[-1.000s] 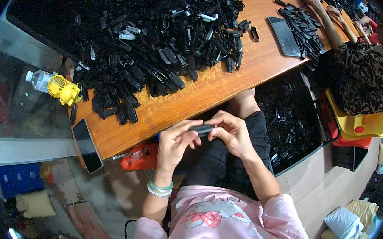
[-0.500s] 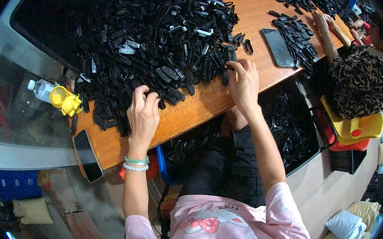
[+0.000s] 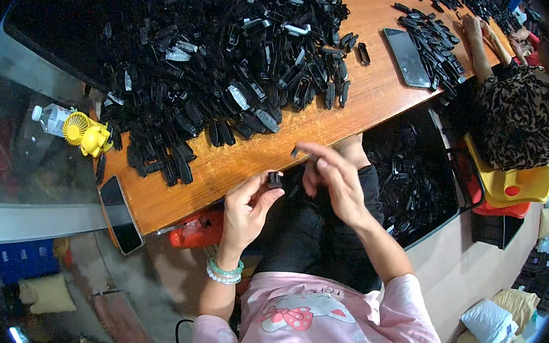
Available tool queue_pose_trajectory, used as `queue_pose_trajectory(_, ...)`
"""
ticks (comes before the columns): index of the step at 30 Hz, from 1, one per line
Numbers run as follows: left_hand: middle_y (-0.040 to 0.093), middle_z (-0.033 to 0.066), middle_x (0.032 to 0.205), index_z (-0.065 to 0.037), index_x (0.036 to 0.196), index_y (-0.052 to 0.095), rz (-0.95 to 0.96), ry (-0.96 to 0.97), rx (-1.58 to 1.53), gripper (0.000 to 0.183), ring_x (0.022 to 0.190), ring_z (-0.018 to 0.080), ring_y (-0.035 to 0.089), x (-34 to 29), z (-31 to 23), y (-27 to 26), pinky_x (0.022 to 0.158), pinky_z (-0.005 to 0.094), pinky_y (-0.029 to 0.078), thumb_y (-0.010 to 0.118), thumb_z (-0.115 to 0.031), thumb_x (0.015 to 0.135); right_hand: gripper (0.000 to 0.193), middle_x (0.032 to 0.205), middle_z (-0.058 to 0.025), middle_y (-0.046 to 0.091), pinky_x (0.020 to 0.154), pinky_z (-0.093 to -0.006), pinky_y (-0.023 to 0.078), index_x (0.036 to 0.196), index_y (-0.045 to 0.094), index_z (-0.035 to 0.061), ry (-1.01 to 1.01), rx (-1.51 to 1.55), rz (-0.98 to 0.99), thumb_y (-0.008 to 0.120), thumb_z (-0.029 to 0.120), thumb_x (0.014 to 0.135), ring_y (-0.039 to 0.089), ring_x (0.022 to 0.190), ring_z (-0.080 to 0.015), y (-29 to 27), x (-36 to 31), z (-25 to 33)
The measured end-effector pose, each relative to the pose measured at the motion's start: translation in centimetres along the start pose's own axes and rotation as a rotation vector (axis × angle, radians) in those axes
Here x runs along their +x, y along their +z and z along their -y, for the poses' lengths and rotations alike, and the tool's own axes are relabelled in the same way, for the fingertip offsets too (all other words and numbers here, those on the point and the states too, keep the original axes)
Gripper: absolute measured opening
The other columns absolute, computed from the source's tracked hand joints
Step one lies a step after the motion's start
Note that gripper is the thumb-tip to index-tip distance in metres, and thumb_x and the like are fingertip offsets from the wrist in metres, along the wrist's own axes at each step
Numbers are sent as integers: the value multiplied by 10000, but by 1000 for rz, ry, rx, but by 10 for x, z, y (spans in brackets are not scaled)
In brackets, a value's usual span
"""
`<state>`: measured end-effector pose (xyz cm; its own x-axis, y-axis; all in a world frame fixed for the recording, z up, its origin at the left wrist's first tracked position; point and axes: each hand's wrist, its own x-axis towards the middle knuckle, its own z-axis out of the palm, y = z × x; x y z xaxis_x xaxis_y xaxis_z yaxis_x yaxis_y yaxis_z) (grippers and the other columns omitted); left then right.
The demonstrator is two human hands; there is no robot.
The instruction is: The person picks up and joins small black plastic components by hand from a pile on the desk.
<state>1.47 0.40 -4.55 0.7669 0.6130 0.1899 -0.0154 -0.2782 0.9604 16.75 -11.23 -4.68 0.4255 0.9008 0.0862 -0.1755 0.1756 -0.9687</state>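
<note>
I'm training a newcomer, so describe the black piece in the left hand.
Find the wooden table, then the left hand by its near edge, bracelets at the wrist. The small black piece is pinched in it, held clear of the heap.

1 short black piece is pinched by the left hand; 1 smaller dark piece is seen at the right hand.

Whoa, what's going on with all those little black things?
The person's left hand pinches a small dark piece. The right hand is beside it, with a tiny dark bit at the fingers, too small to identify. Many black pieces lie heaped on the wooden table. Another person sits farther right.
</note>
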Motion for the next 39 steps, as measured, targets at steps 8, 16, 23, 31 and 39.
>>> queue_pose_trajectory(8, 598, 135, 820, 86, 950, 605, 16, 115, 220, 259, 720, 242, 593, -2, -21, 1, 654, 306, 463, 687, -90, 778, 382, 801, -40, 503, 609, -240, 445, 1310, 445, 21, 83, 120, 86, 471, 155, 953, 501, 695, -111, 17, -23, 6)
queue_pose_trajectory(16, 589, 169, 821, 101, 979, 591, 62, 220, 289, 266, 695, 276, 602, -6, -30, -9, 607, 320, 466, 687, -24, 765, 352, 869, -169, 523, 667, -354, 456, 1206, 483, -14, -268, -590, 97, 545, 53, 866, 553, 762, -325, 18, -20, 13)
queue_pose_trajectory(23, 557, 163, 767, 91, 944, 588, 51, 308, 349, 232, 625, 282, 574, -6, -43, -10, 547, 324, 444, 683, -4, 756, 433, 865, -184, 510, 673, -390, 456, 1233, 439, -29, -288, -661, 184, 561, -13, 818, 547, 767, -367, 20, -27, 16)
queue_pose_trajectory(31, 588, 148, 752, 88, 909, 605, -1, 207, 362, 226, 627, 251, 577, -13, -43, 5, 553, 310, 440, 675, -94, 795, 484, 814, -157, 497, 581, -396, 463, 1233, 425, -52, -425, -876, 187, 587, -23, 778, 547, 698, -329, 20, -27, 14)
queue_pose_trajectory(39, 604, 51, 917, 47, 1085, 619, -94, -60, -124, 298, 705, 68, 498, -11, -25, 14, 604, 168, 374, 665, -70, 816, 462, 1040, -140, 535, 706, -301, 505, 1177, 556, 22, -168, -475, -157, 702, 27, 738, 597, 845, -230, 32, -26, 12)
